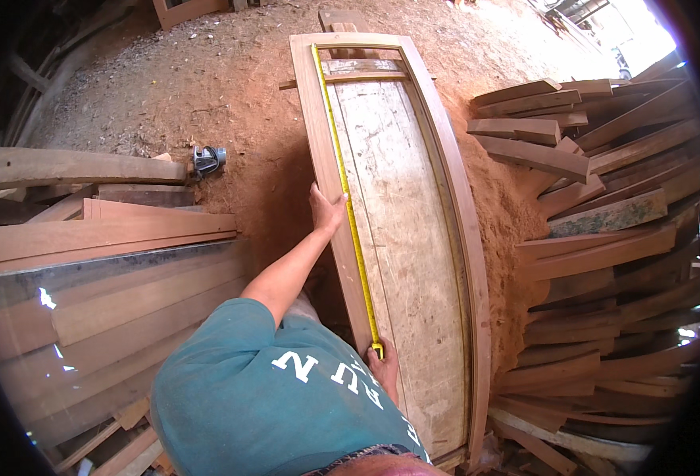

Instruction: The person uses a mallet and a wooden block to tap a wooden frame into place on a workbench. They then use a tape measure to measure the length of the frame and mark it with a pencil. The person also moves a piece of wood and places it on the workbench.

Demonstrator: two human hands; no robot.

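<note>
A long wooden frame (325, 143) lies over a worn workbench (401, 198), running away from me. Along the inner edge of its left rail stretches a yellow tape measure (355, 238), drawn out from the far inner corner towards my body. My left hand (328, 210) is closed around the left rail about midway, its thumb on top beside the blade. Close to my torso, my right hand (383, 367) holds the tape measure's case against the rail's inner edge. Part of that hand's fingers and the case are hidden.
Stacked boards (112, 305) fill the left side, with a small power tool (208, 160) on the ground by their far end. Many loose wood pieces (604, 238) are piled at the right. Reddish sawdust (259, 103) covers the ground. A crosspiece (366, 77) lies beneath the frame's far end.
</note>
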